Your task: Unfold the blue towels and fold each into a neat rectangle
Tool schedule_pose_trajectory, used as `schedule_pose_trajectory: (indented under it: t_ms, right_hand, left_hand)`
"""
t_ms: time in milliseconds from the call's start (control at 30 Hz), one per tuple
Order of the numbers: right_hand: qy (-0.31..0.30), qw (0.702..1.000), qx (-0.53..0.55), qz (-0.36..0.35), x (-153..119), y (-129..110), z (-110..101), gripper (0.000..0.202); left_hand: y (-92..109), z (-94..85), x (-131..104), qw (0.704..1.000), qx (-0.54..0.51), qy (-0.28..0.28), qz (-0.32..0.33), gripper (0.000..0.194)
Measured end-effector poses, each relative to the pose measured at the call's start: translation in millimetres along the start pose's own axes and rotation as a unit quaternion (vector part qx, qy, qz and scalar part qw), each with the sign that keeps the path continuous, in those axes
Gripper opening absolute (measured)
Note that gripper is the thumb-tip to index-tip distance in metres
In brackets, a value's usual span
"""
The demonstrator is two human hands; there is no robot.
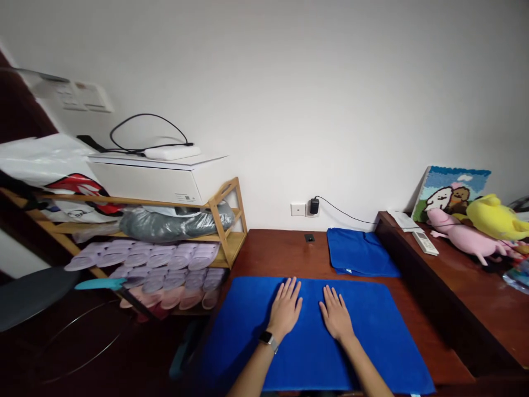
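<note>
A blue towel (318,353) lies spread out over the near part of the wooden desk (276,251). My left hand (285,310) rests palm down on it, left of the middle, fingers stretched out; a watch (266,338) is on that wrist. To the right, my right hand (335,314) also lies flat on the cloth with its fingers extended. Neither hand holds anything. Behind them, toward the wall, a folded blue towel (361,252) sits at the back right of the desk.
A wooden rack (231,242) with several purple slippers (161,255) and a white box (152,179) stands at left. On the raised surface at right are a remote control (425,242), a pink plush toy (463,236) and a yellow one (496,218). A black plug (314,206) is in the wall.
</note>
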State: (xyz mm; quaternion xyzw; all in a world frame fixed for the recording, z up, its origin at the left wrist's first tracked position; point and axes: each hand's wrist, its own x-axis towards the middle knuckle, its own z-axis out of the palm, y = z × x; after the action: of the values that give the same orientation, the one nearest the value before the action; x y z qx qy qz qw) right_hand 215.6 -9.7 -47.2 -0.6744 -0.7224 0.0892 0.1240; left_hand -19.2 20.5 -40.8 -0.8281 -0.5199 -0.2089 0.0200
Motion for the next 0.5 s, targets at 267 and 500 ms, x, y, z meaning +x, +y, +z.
schedule_pose_trajectory:
  t_ms: [267,500]
  right_hand:
    - [-0.009,0.997,-0.002,0.082,-12.9,73.7,-20.9,0.075]
    - [-0.001,0.985,-0.026,0.172,-20.0,134.3,-39.9,0.082]
  left_hand:
    - [-35.5,4.3,-15.0,0.998,0.013,-0.016,-0.061,0.061]
    - [-91.0,-13.3,-29.9,0.993,0.025,-0.024,-0.116,0.061]
